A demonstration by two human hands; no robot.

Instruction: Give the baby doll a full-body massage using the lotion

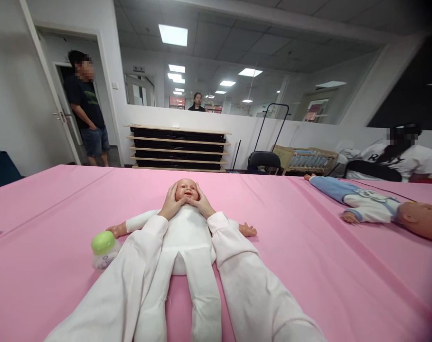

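Observation:
A baby doll (187, 232) with a white cloth body lies on its back on the pink sheet (294, 266), legs toward me and arms spread. My left hand (171, 202) cups one side of its head, and my right hand (201, 200) cups the other. Both thumbs come together at the doll's chin, while the fingers lie along its cheeks and temples. Beside the doll's arm on the left stands a small bottle (105, 251) with a light green cap, partly behind my sleeve.
Another doll (372, 204) in a blue and white outfit lies at the right of the table. Beyond the table are stacked shelves (178, 149), a black chair (264, 160) and a wooden crib (308, 160). One person (88, 104) stands in the doorway; another person (404, 152) is at the right.

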